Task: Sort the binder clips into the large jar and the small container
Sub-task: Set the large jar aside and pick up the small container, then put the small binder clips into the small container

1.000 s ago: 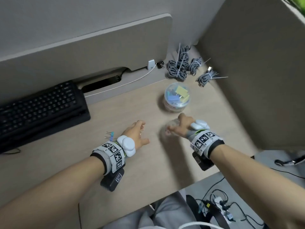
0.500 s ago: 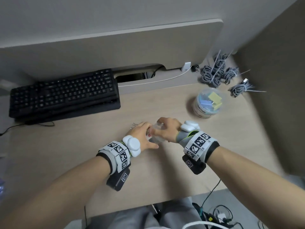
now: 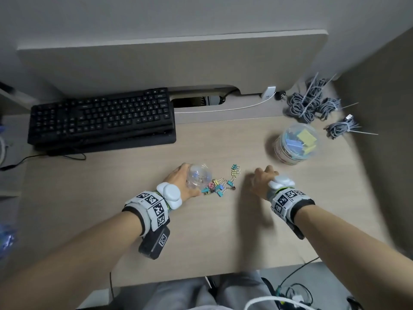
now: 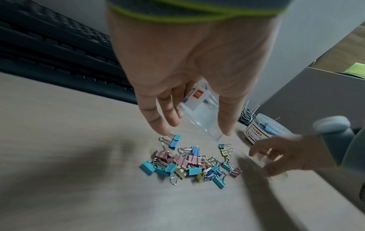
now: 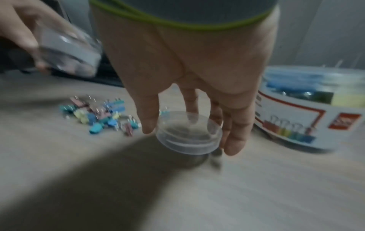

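Across the back-left of the desk (image 3: pixel 201 231) lies a black keyboard (image 3: pixel 101 118), and cable bundles (image 3: pixel 312 104) sit in the back-right corner. Just in front of those bundles, near the right edge, stands the large jar (image 3: pixel 295 144), lid on, with blue and yellow clips visible inside. Mid-desk, the left hand (image 3: pixel 182 181) grips the small container (image 3: pixel 199 175), tilted with its mouth toward the desk; it looks nearly empty, though the plastic is too clear and blurred to be sure. Toward the right edge from it, the right hand (image 3: pixel 262 179) pinches the container's clear lid (image 5: pixel 188 132) by its rim, just above the desk. Between the two hands lies a heap of small coloured clips (image 3: pixel 220 184), pink, teal, blue and yellow, with a few strays toward the back. I judge the sorting itself has not begun. The risks lie mostly in that heap: the wire handles look tangled, so lifting one clip may drag others along and scatter them toward the front edge. The lid, if set down close by, could sit in the way of the picking hand. The large jar is closed, so it must be opened before any clips can go in, and reaching for it may sweep the strays.
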Demonstrator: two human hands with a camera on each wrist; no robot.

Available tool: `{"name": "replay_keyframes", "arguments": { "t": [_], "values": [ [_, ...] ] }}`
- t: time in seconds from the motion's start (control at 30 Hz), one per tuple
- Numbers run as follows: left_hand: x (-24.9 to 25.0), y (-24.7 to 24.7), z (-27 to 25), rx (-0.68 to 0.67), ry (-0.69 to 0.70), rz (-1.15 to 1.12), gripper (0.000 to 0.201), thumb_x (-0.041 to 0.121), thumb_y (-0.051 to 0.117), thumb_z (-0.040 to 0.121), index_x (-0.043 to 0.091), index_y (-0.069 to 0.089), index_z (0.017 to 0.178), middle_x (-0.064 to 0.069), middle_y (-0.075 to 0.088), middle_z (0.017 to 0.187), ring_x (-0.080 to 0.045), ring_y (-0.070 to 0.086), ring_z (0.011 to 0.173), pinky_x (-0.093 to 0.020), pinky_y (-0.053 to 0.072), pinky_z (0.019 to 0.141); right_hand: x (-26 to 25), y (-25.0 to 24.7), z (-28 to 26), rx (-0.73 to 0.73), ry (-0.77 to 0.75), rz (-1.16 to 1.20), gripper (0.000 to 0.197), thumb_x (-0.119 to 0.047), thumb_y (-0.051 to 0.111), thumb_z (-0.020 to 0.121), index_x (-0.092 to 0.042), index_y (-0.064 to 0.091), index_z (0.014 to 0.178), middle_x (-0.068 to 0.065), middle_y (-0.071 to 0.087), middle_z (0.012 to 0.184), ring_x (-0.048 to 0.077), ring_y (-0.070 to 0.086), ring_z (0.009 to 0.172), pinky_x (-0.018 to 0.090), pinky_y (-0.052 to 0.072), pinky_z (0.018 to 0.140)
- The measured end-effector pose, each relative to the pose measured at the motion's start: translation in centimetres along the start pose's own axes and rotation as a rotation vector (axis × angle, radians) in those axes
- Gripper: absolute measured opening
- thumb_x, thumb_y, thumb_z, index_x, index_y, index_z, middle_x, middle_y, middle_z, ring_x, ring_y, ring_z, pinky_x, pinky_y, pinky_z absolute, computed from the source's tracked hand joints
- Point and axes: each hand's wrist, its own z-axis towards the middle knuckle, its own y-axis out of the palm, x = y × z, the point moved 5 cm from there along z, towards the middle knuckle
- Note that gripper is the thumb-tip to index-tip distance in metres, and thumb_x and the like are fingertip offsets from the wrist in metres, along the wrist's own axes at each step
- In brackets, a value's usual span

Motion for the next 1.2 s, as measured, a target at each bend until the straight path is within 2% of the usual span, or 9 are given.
{"name": "replay_keyframes", "arguments": {
  "t": [0.13,0.33,0.47,0.53,0.63,0.73,0.9,1.1,1.2],
  "values": [
    [-1.5,-0.1,-0.5,0.001,-0.036,-0.006,0.065,0.033,0.082,0.071,0.019,0.045,0.123,0.004,0.054,0.104,-0.018,0.05,0.089,-0.024,0.035,0.071,0.6,1.4,0.9,0.031,0.113,-0.149,0.062,-0.056,0.06,0.08,-0.025,0.04,0.13,0.003,0.039,0.125,0.025,0.042,0.121,0.045,0.043,0.087],
    [-3.5,-0.5,-0.7,0.023,-0.093,-0.012,0.069,0.033,0.083,0.069,0.016,0.046,0.125,0.001,0.057,0.111,-0.018,0.051,0.092,-0.025,0.038,0.072,-3.3,-0.6,1.4,0.172,-0.071,0.06,0.05,-0.051,0.055,0.082,-0.022,0.049,0.123,0.009,0.049,0.123,0.032,0.052,0.11,0.042,0.045,0.087],
    [-4.2,-1.1,-1.2,0.041,-0.096,-0.031,0.07,0.032,0.083,0.069,0.016,0.046,0.127,0.001,0.057,0.113,-0.018,0.051,0.093,-0.025,0.038,0.072,-6.6,-0.2,1.1,0.064,-0.175,0.145,0.068,-0.06,0.062,0.08,-0.024,0.043,0.134,0.008,0.045,0.127,0.035,0.06,0.104,0.044,0.05,0.087],
    [-4.3,-1.2,-1.4,0.039,-0.094,-0.037,0.07,0.029,0.081,0.071,0.015,0.045,0.129,0.001,0.054,0.112,-0.018,0.05,0.095,-0.025,0.037,0.074,-7.6,0.5,0.3,0.035,-0.163,0.085,0.077,-0.068,0.064,0.074,-0.024,0.042,0.133,0.006,0.042,0.124,0.034,0.061,0.099,0.038,0.047,0.079],
    [-4.9,-1.6,-2.0,0.051,-0.094,-0.056,0.07,0.027,0.08,0.073,0.015,0.044,0.132,-0.001,0.055,0.118,-0.016,0.048,0.096,-0.023,0.036,0.076,-10.0,2.2,-0.7,0.004,-0.191,0.062,0.083,-0.074,0.068,0.062,-0.027,0.042,0.126,0.004,0.036,0.119,0.032,0.062,0.091,0.041,0.052,0.082],
    [-5.9,-1.7,-2.7,0.059,-0.11,-0.079,0.072,0.027,0.08,0.074,0.016,0.043,0.134,-0.002,0.055,0.123,-0.015,0.047,0.099,-0.022,0.035,0.077,-12.9,3.3,-1.5,0.0,-0.241,0.024,0.076,-0.067,0.074,0.06,-0.034,0.044,0.122,0.002,0.033,0.118,0.027,0.062,0.091,0.042,0.054,0.084],
    [-6.3,-1.7,-3.4,0.065,-0.1,-0.077,0.07,0.026,0.08,0.073,0.016,0.045,0.132,-0.003,0.056,0.125,-0.021,0.053,0.108,-0.021,0.035,0.076,-14.5,4.1,-1.8,0.046,-0.166,-0.137,0.054,-0.019,0.062,0.089,-0.022,0.036,0.137,0.009,0.034,0.132,0.03,0.06,0.109,0.038,0.044,0.07],
    [-6.7,-1.2,-3.6,0.053,-0.083,-0.075,0.072,0.022,0.08,0.072,0.016,0.043,0.134,-0.003,0.054,0.129,-0.02,0.052,0.109,-0.02,0.033,0.075,-13.0,3.3,-1.2,-0.107,-0.146,-0.03,0.046,-0.034,0.063,0.09,-0.03,0.044,0.132,0.004,0.039,0.133,0.031,0.056,0.115,0.043,0.049,0.089],
    [-6.5,-0.9,-3.2,0.038,-0.07,-0.053,0.073,0.021,0.08,0.072,0.012,0.042,0.134,-0.005,0.052,0.132,-0.023,0.052,0.115,-0.02,0.035,0.079,-12.3,1.8,-1.4,-0.045,-0.138,0.111,0.025,-0.03,0.059,0.082,-0.031,0.053,0.106,0.0,0.057,0.109,0.024,0.063,0.09,0.044,0.057,0.08]
  ]
}}
